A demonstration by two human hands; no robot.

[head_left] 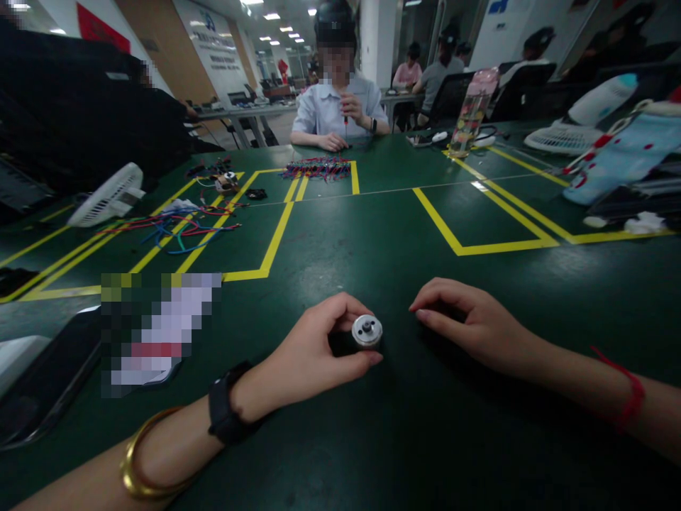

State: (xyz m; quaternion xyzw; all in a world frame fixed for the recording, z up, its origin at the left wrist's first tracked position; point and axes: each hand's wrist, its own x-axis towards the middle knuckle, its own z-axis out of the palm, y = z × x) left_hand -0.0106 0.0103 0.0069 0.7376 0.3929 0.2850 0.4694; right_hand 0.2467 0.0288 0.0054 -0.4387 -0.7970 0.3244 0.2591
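My left hand (324,344) is closed around a small silver motor (367,331), thumb on the near side and fingers on the far side. The motor stands upright on the green table (340,440), its short shaft and small holes facing up. To its right, apart from it, my right hand (468,319) rests low over the table. Thumb and forefinger meet at the tips there in a loose pinch; anything between them is too small or hidden to make out.
Left lie a dark phone (50,376), a blurred-out pale item (164,333), tangled wires (186,231) and a white fan (109,195). Across the table a person (340,106) holds a screwdriver (345,121) behind a wire bundle (319,168). Right stand a bottle (471,117) and a blue bag (622,156).
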